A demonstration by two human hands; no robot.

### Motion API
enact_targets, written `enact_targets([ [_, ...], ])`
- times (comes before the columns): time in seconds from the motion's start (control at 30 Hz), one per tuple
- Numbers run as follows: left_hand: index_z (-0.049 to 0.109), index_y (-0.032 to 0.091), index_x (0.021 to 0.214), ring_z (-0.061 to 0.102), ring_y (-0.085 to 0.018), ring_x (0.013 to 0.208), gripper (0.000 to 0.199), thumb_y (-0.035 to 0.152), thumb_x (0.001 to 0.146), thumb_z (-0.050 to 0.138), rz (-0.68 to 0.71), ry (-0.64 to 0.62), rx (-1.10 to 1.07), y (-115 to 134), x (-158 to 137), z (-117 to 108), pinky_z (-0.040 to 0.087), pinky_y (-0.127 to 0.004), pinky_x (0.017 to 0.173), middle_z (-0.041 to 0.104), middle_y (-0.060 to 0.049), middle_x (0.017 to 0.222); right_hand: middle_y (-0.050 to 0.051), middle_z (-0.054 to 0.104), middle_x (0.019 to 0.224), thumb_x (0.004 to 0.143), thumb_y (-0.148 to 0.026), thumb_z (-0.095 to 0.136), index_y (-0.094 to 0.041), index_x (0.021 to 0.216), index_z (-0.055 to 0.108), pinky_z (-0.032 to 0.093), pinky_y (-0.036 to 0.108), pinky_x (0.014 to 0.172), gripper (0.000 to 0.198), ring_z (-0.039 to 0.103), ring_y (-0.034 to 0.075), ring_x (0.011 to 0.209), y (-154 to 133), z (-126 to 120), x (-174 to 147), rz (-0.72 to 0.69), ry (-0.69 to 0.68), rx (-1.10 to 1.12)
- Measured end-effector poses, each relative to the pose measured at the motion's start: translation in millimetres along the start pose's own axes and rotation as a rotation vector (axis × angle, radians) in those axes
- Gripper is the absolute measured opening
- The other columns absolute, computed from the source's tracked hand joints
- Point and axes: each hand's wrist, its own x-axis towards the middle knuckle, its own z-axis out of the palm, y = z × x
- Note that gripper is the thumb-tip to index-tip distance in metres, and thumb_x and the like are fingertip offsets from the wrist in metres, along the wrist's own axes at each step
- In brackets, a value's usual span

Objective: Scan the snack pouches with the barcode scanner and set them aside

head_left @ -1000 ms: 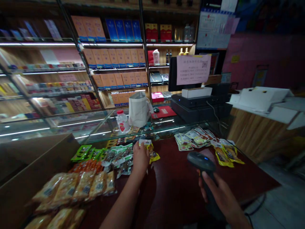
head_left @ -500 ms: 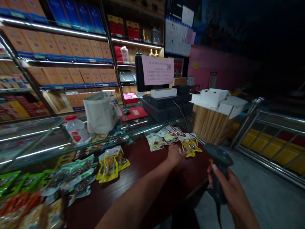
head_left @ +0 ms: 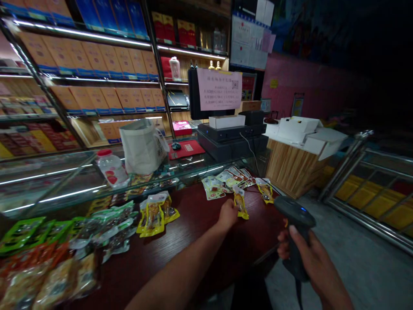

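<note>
Yellow snack packet (head_left: 240, 203) lies on the dark red counter (head_left: 200, 241) in the head view, its near end pinched in the left hand (head_left: 227, 214), whose fingers are curled onto it. One more yellow packet (head_left: 266, 191) lies alone just right of that packet, and a fan of pale packets (head_left: 226, 181), too overlapped to count, spreads just behind it. Left of the held packet, well apart, sit two yellow packets (head_left: 155, 214) side by side, then silver packets (head_left: 106, 230), green packets (head_left: 29, 230) and orange-brown packets (head_left: 41, 280) in loose heaps whose numbers cannot be told. Right of the packet, the right hand (head_left: 309, 262) is wrapped around the grip of one black barcode scanner (head_left: 295, 219), off the counter's edge. Behind the packet, on the glass case (head_left: 64, 185), stand one red-capped plastic bottle (head_left: 111, 168) and one white tote bag (head_left: 142, 146); what the bag holds cannot be seen.
</note>
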Motion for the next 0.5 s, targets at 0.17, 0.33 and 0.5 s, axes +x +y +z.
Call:
enact_targets([
  [0.17,0.040,0.020,0.088,0.073,-0.020,0.071,0.015,0.030,0.093,0.051,-0.157,-0.120,-0.307,-30.3,-43.8,-53.6,0.060,-0.034,0.063,0.070,-0.005,0.084,-0.002,0.063,0.060,0.090,-0.068,0.056,-0.021,0.093,0.057,0.046,0.027,0.051,0.047,0.056,0.014,0.048,7.3,19.0,3.2,-0.079,-0.186,-0.224],
  [0.33,0.040,0.020,0.088,0.075,-0.020,0.077,0.042,0.039,0.075,0.075,-0.145,-0.106,-0.544,-55.7,-89.1,-102.1,0.060,-0.027,0.062,0.073,-0.005,0.089,-0.003,0.060,0.062,0.093,-0.064,0.055,-0.022,0.092,0.054,0.046,0.026,0.054,0.042,0.057,0.014,0.054,13.6,43.1,-0.5,-0.071,-0.383,-0.271],
  [0.5,0.043,0.020,0.082,0.073,-0.019,0.072,0.055,0.047,0.060,0.086,0.001,0.053,-0.642,-74.1,-111.9,-137.6,0.059,-0.027,0.061,0.071,0.000,0.077,-0.002,0.062,0.065,0.092,-0.062,0.057,-0.021,0.096,0.055,0.047,0.025,0.052,0.041,0.057,0.014,0.053,10.6,80.1,-14.4,-0.048,-0.482,-0.134],
])
